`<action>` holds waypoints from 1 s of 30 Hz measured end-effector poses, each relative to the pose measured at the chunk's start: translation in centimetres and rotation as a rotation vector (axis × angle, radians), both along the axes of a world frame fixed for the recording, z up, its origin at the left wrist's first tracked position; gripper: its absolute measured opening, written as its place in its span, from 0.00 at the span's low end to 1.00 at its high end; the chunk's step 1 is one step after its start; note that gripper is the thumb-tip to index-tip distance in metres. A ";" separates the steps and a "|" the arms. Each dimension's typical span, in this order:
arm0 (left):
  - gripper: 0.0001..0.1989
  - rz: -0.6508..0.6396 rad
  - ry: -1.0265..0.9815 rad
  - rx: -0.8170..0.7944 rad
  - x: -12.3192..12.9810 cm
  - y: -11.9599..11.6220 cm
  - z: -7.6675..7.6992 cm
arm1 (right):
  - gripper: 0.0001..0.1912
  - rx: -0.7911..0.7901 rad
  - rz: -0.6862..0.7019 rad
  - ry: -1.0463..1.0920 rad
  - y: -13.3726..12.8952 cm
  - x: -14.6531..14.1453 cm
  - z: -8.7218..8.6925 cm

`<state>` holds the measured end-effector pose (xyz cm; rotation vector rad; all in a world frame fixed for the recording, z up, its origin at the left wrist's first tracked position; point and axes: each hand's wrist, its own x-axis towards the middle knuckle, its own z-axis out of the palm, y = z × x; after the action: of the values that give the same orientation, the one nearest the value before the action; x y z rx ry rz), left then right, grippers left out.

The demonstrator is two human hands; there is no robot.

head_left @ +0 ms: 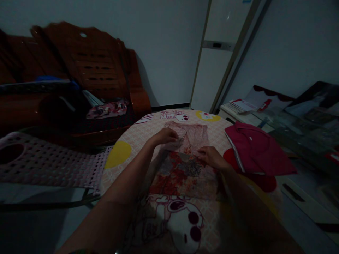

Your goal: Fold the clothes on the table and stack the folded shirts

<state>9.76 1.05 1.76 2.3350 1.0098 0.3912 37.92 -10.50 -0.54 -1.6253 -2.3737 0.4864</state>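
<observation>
A thin pale-pink shirt (182, 173) with a red-orange and grey floral print lies on the round table, its upper part showing a V-shaped opening. My left hand (166, 135) is at the upper left of the shirt, fingers curled together at the pale fabric. At the right side, my right hand (212, 157) has its fingers closed on the shirt's edge, near where the pale part meets the print. Dim light hides the exact fingertip contact. A folded magenta garment (258, 148) lies to the right of my right hand.
The table's patterned cloth (143, 141) has cartoon figures and yellow and red spots. A woven pink chair (66, 160) stands at left, with a carved wooden bench (97, 67) behind. Papers (241, 106) lie on a white cabinet at right, beside a glass-topped surface (299, 130).
</observation>
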 end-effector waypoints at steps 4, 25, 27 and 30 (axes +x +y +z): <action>0.10 -0.049 0.220 0.065 0.1 -4.3 -0.7 | 0.04 0.002 -0.067 -0.171 -1.7 0.0 -0.5; 0.10 -0.133 0.230 -0.081 -0.3 -4.4 -1.9 | 0.03 -0.260 -0.065 -0.013 -0.8 0.2 1.8; 0.11 -0.132 0.155 -0.129 -0.9 -4.4 -1.9 | 0.04 -0.272 -0.067 0.094 -0.9 0.8 1.5; 0.11 -0.058 0.089 -0.115 -1.5 -3.9 -1.4 | 0.05 -0.218 -0.059 0.137 -0.1 1.2 1.8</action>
<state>8.24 -2.90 0.31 2.2892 0.9770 0.2022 39.16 -10.59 1.27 -1.6839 -2.2316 0.8416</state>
